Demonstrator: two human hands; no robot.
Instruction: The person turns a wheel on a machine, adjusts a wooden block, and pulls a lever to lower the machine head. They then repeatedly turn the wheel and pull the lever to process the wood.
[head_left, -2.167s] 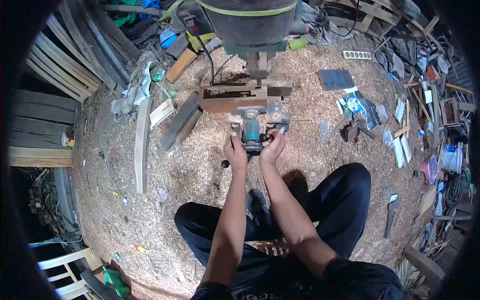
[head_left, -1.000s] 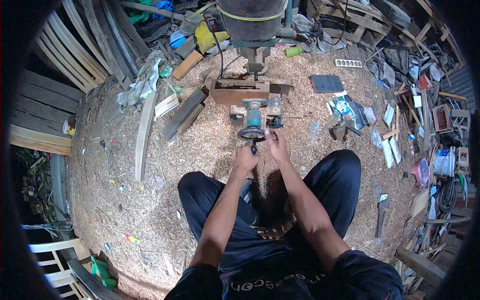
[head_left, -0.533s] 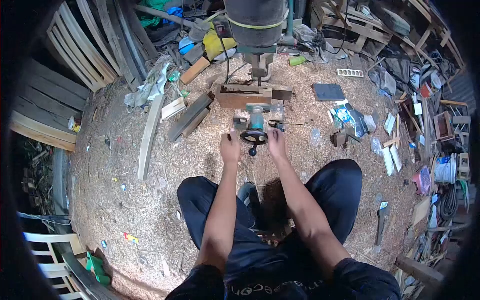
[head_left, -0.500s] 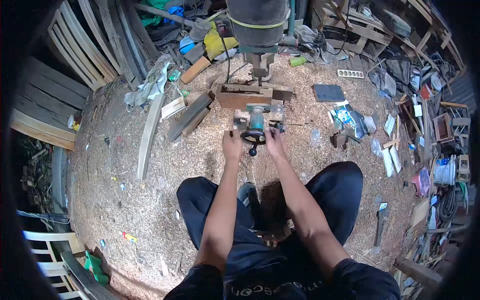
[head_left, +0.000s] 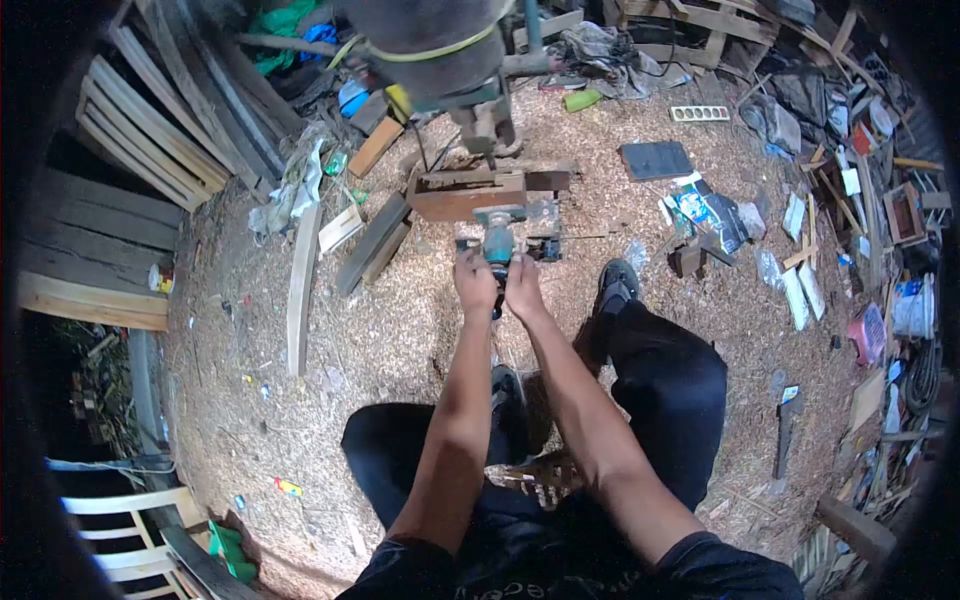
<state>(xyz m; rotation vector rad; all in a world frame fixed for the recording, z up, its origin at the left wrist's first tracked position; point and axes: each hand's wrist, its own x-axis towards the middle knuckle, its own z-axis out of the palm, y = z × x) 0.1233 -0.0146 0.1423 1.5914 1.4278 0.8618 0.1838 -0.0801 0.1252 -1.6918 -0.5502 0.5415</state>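
Observation:
Both my hands are at the black handwheel (head_left: 498, 272) on the near end of a green machine vise (head_left: 499, 238). My left hand (head_left: 476, 283) is closed around the wheel's left side. On the right side, my right hand (head_left: 523, 287) grips the rim, close to the left one. Most of the wheel is hidden behind the hands. Beyond the vise, a reddish-brown wooden block (head_left: 468, 199) with a long slot in its top lies across the machine. Above it hangs the motor head (head_left: 430, 60) of a drilling or mortising machine, its bit (head_left: 490, 160) pointing down near the block.
Wood shavings cover the floor (head_left: 270, 420). Timber offcuts (head_left: 372, 245) and a long board (head_left: 303, 290) lie to the left. At right are a dark slab (head_left: 655, 160), a power strip (head_left: 699, 114) and scattered plastic. A white chair (head_left: 130, 530) stands lower left.
My hands have come closer together on the handwheel, and its ball knob is now mostly hidden. My right leg has stretched forward, showing the shoe. The view has shifted, with the motor head farther left.

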